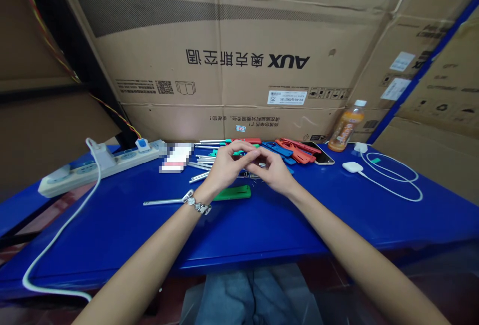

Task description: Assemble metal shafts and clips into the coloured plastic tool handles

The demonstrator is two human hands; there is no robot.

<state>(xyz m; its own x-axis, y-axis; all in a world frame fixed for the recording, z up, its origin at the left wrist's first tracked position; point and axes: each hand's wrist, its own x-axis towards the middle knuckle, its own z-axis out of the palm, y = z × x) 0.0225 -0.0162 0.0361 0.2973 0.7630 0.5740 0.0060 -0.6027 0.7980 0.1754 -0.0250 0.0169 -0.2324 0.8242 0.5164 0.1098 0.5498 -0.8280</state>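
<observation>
My left hand (pixel 228 165) and my right hand (pixel 273 169) meet above the blue table (pixel 262 225), fingertips pinched together around something small that I cannot make out. A metal bracelet circles my left wrist. Just under the hands lie a green flat handle (pixel 234 194) and small dark metal clips (pixel 250 175). Several thin metal rods (pixel 200 163) lie to the left of the hands, and one longer rod (pixel 162 202) lies alone nearer to me.
Red handles (pixel 295 149) and blue handles (pixel 279 149) are piled behind the hands beside a phone (pixel 324 157). A power strip (pixel 93 165) with a white cable sits at left. An orange drink bottle (pixel 346 126), a white earbud case (pixel 352 167) and a charger cable lie right. Cardboard boxes (pixel 243 56) wall the back.
</observation>
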